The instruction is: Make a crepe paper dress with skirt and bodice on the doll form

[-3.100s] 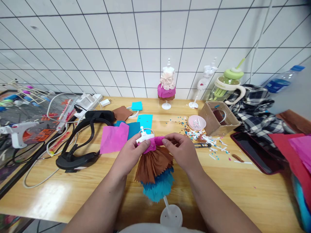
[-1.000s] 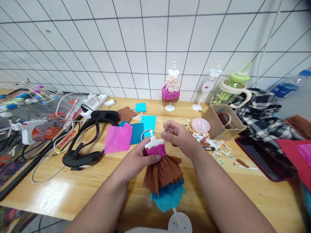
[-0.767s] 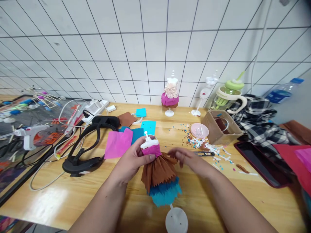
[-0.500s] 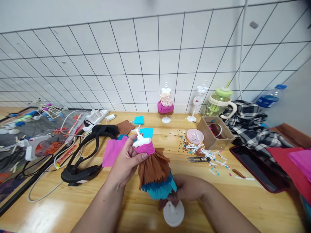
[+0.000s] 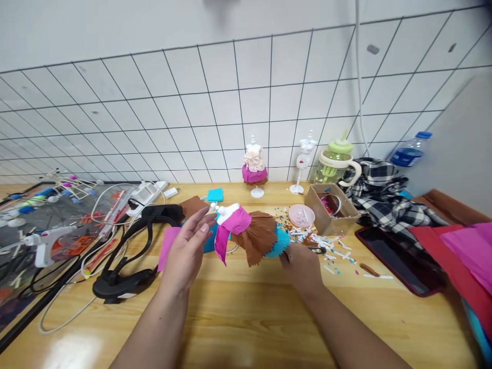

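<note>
- Tiled wall [image 5: 154, 133] beyond both hands, wooden table [image 5: 238, 318] beneath.
- Right hand [image 5: 303, 266] grasps the lower end of the dress form [image 5: 229, 210], tilted between both hands; left hand [image 5: 182, 256] is open near its neck.
- Holding low should spare the brown ruffle [image 5: 255, 236]; avoid creasing the pink cloth [image 5: 222, 243].
- Earlier, left fingers pinched that cloth; now its end hangs loose.

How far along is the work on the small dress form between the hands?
The brown layer and blue layer already look attached. The right hand holds the dress form tilted, near the blue layer; the left hand is open near its neck. The pink wrap has one end hanging loose, so fastening it probably remains.
</note>
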Demonstrator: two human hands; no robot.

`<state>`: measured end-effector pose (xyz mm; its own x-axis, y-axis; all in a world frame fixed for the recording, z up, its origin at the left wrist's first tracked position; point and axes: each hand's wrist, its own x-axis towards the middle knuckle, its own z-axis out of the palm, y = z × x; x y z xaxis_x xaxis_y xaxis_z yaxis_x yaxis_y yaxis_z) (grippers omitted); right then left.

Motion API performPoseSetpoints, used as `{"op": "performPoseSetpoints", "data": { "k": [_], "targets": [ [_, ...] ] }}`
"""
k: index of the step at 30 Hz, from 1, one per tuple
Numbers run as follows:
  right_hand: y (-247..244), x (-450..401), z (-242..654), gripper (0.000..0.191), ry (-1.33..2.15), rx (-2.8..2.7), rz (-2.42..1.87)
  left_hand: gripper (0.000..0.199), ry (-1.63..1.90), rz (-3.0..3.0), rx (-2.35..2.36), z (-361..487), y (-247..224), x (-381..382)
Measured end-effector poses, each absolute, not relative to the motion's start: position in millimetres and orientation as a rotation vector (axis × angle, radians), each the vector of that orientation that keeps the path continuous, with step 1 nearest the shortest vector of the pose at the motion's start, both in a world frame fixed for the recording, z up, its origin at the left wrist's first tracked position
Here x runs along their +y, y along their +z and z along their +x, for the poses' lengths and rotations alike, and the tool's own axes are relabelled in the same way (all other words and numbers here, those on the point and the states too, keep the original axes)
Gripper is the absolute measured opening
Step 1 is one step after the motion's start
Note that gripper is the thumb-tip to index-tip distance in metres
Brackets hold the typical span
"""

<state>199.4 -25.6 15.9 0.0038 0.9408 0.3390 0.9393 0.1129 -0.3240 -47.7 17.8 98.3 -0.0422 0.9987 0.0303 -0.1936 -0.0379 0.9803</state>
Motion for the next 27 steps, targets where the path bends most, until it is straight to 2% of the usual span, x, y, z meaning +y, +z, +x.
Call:
{"op": "performPoseSetpoints", "data": {
  "k": [7,15,18,22,25,27],
  "targets": [
    [6.9,-22.6,200.7,0.017,-0.167,-2.007,-1.836,0.069,1.138,1.047,1.048,-59.0,76.3,13.8],
    [16.4,-19.2,210.6,0.015,-0.3,-2.138,-1.827,0.043,0.832,1.052,1.072,-47.5,61.7,15.4],
    [27.2,-19.3,218.5,0.016,-0.288,-2.257,-1.864,0.042,0.73,1.093,1.061,-43.5,54.5,6.4],
    [41.8,-20.7,232.2,0.018,-0.207,-2.436,-1.9,0.046,0.3,1.308,1.081,-69.0,54.3,6.3],
    [46.2,-22.7,241.6,0.02,-0.132,-2.523,-1.843,0.028,0.377,1.654,1.449,-100.0,54.0,23.4],
    [44.4,-24.4,245.6,0.02,-0.134,-2.524,-1.825,0.023,0.37,1.899,1.715,-112.0,48.9,36.7]
  ]
}}
